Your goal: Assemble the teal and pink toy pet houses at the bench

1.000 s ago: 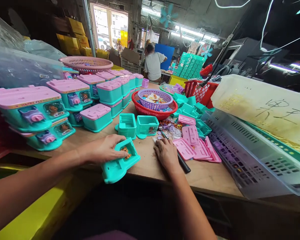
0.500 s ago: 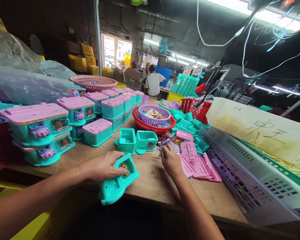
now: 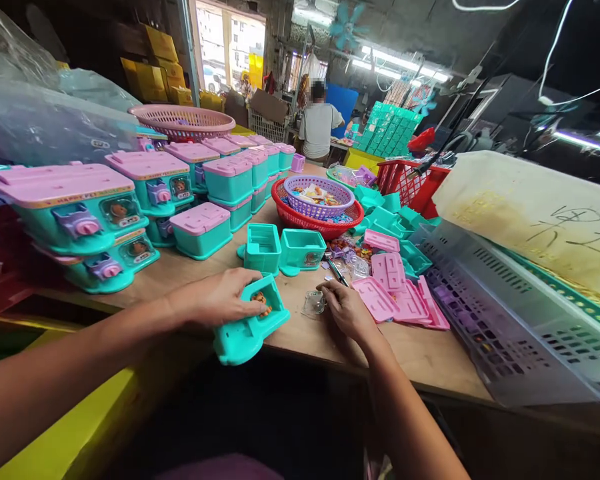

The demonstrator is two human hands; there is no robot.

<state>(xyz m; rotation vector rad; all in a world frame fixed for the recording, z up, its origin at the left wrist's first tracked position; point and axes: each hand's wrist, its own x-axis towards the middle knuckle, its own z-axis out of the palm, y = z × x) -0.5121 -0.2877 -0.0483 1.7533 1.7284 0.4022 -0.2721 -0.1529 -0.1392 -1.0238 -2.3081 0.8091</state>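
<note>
Teal toy shell (image 3: 250,323) sits tilted at the front edge of the wooden table (image 3: 430,353). Left hand (image 3: 220,300) is closed over its top with the thumb inside. Right hand (image 3: 347,310) has curled fingertips at a clear plastic piece (image 3: 313,303); can't tell if it's pinched. Pink lids (image 3: 390,293) lie just right.

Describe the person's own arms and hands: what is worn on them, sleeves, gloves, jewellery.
Nothing is worn on them. The left hand and right hand are bare, without gloves, and no ring shows on the fingers in view. The left forearm and right forearm are uncovered up to the picture's edge: no sleeve, cuff, watch or bracelet shows, and no tape or bandage.
</note>
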